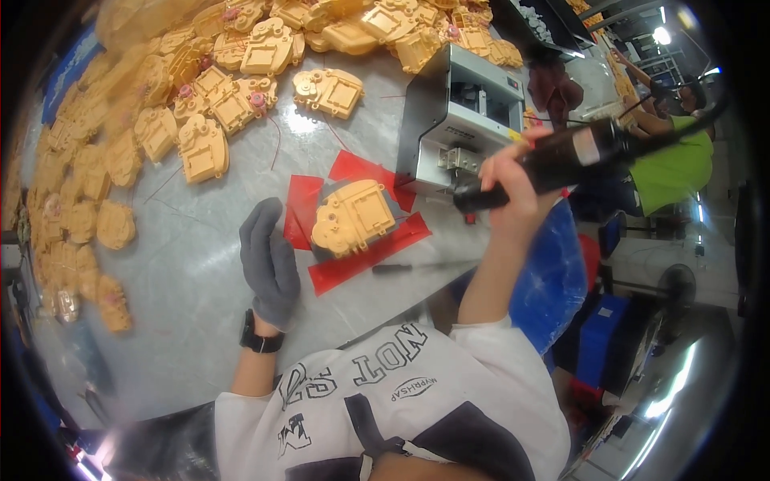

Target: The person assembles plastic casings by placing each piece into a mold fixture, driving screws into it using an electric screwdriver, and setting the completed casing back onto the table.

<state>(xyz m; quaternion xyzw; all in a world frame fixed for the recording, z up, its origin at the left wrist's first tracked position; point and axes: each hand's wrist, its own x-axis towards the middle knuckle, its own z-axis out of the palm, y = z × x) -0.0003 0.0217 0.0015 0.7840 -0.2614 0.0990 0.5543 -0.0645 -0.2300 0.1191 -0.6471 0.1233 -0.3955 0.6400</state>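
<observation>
My right hand (pixel 517 183) is bare and wrapped round a black electric screwdriver (pixel 561 156), raised over the right side of the table beside a metal box machine. Its lower end points left, and a black cable leads off its other end to the upper right. My left hand (pixel 271 260) wears a grey glove and rests empty at the table, fingers stretched out and close together. Just right of it lies a yellow plastic housing (pixel 353 218) on a dark pad, framed by red tape strips (pixel 369 255). Neither hand touches the housing.
Many yellow housings (pixel 200 148) are heaped along the far and left table (pixel 184 297). The black-and-silver machine (pixel 465 120) stands behind the taped spot. A thin black-handled tool (pixel 391 268) lies nearer me. A blue plastic sheet (pixel 553 272) hangs at right; a person in green (pixel 674 168) sits beyond.
</observation>
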